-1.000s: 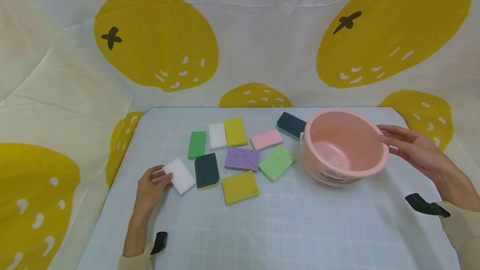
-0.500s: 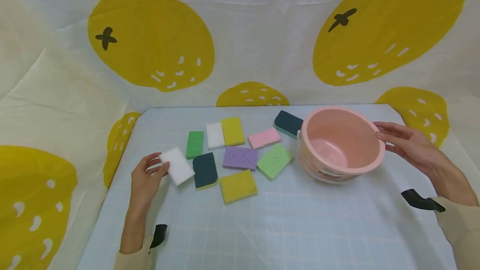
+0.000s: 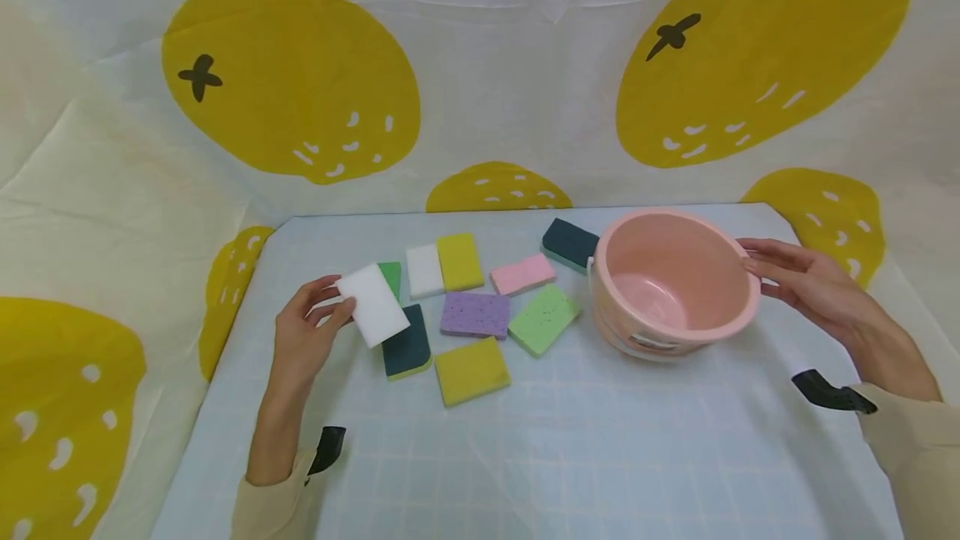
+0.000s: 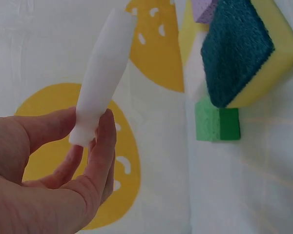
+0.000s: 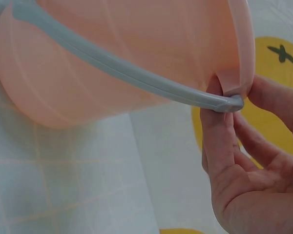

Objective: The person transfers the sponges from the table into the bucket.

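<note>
My left hand (image 3: 306,332) pinches a white sponge (image 3: 372,304) by one edge, thumb on one face and fingers on the other. The sponge is raised off the table and overlaps a green sponge (image 3: 391,277) and a dark green scouring sponge (image 3: 407,344) in the head view. In the left wrist view the white sponge (image 4: 100,73) is squeezed thinner at the fingertips. At the right, my right hand (image 3: 825,286) pinches the rim of a pink bucket (image 3: 622,307), thumb at the rim and fingers below it. The bucket's pale handle (image 5: 122,73) hangs down along its side; inside, its bottom shows bare.
Between hand and bucket lie a second white sponge (image 3: 425,271), yellow sponges (image 3: 461,262) (image 3: 472,371), a purple sponge (image 3: 475,315), a pink sponge (image 3: 523,274), a light green sponge (image 3: 544,319) and another dark green scouring sponge (image 3: 570,243). A patterned cloth (image 3: 517,65) hangs behind the table.
My left hand has lifted the white sponge off the table and carried it up and to the right, over the neighbouring sponges. The right hand keeps its grip on the bucket rim.
</note>
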